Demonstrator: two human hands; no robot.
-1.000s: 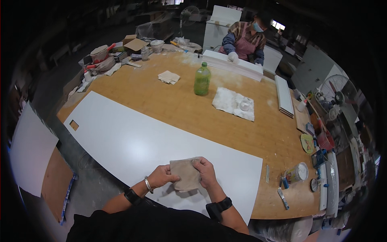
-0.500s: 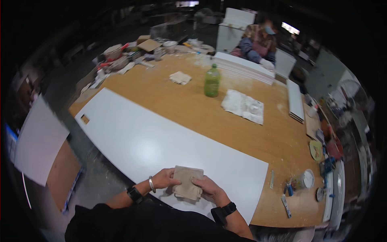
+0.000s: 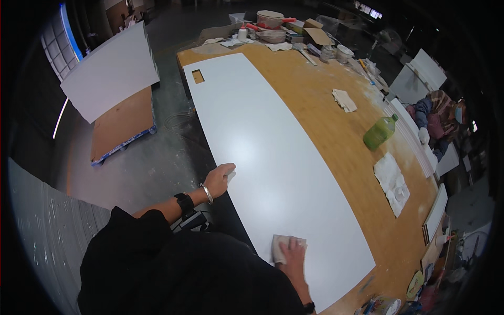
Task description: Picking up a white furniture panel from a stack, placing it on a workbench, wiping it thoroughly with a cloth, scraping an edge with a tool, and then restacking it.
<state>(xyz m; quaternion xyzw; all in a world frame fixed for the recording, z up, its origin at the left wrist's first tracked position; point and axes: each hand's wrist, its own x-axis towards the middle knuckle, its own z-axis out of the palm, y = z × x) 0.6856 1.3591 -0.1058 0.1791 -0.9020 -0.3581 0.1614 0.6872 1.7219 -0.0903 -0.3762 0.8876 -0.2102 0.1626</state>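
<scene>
A long white panel (image 3: 273, 152) with a small rectangular cutout near its far end lies along the near side of the brown table. On the panel's near part, my right hand (image 3: 294, 260) presses a folded beige cloth (image 3: 280, 247) against the surface, its fingers over the cloth. My left hand (image 3: 216, 181) is at the panel's left edge, its fingers reaching just over the border. It holds no cloth, and part of its fingers is hard to make out.
Beyond the panel, a green bottle (image 3: 380, 132), a white cloth (image 3: 386, 176) and a beige rag (image 3: 344, 100) lie on the tabletop (image 3: 325, 121). Tubs and boxes crowd the far end. A person (image 3: 438, 118) works by stacked panels at the right. A pallet (image 3: 123, 123) stands left.
My hands have come apart; both were holding the folded cloth. Now the right one presses it to the panel, and the left has moved to the edge. The view has turned left.
</scene>
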